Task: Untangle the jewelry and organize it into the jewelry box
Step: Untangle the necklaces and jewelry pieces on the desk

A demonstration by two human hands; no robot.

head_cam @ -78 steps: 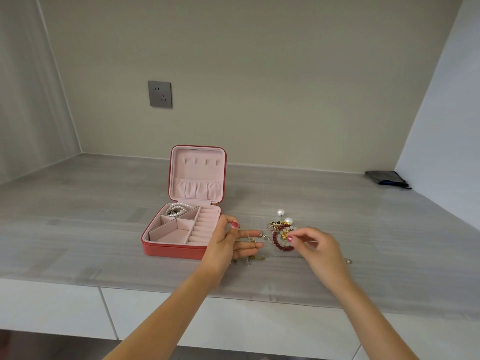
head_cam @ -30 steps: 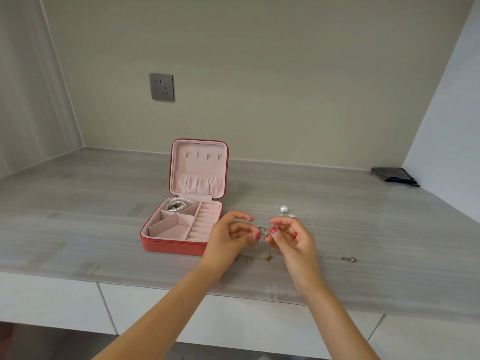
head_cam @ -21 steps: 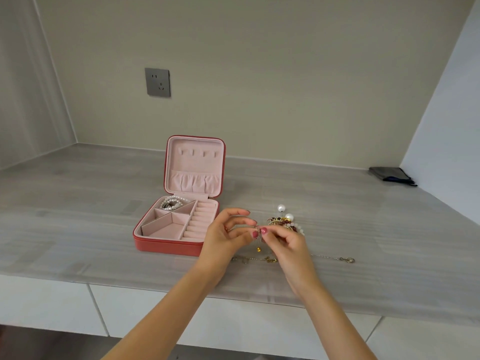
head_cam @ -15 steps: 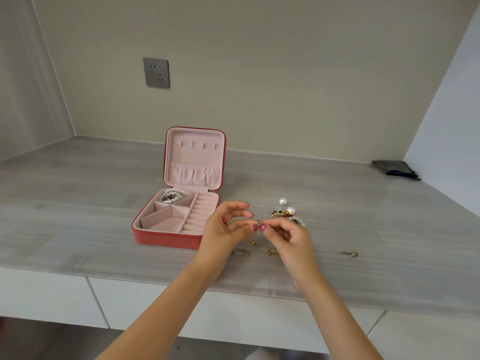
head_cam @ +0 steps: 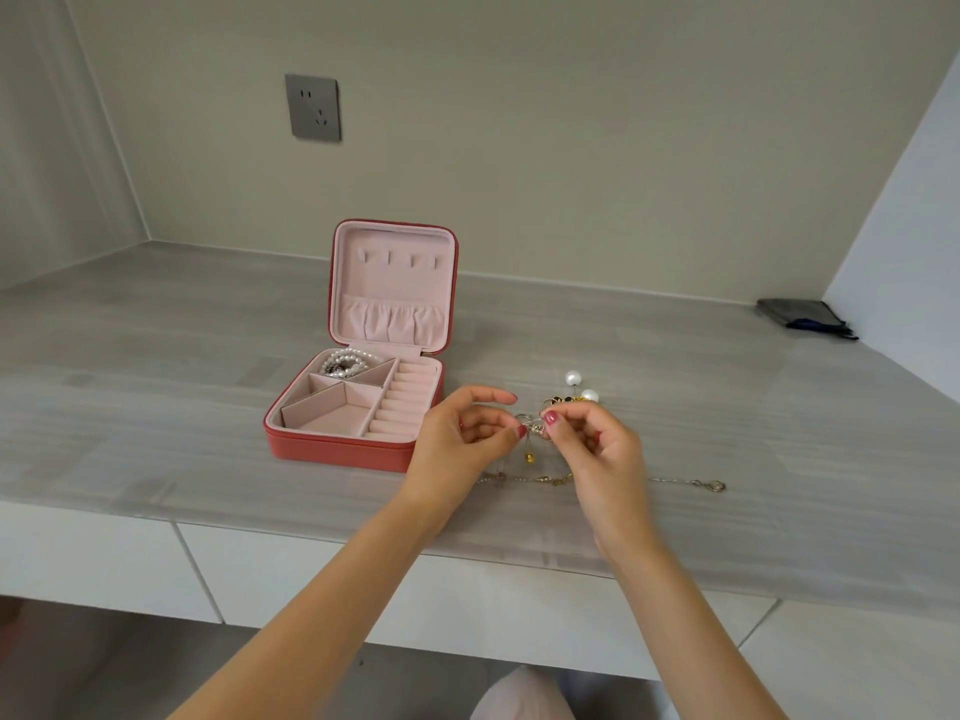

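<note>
Between both hands (head_cam: 532, 441) (pinching) hangs tangled jewelry (head_cam: 531, 429).

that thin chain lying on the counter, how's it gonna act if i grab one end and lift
The thin chain lies slack along the counter, so it would probably hang limp. It looks fine and light, likely easy to snag. Its ring end may swing.

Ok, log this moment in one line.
left hand, right hand: pinch small tangled piece | jewelry box: open, pearls inside | chain: on counter
</note>
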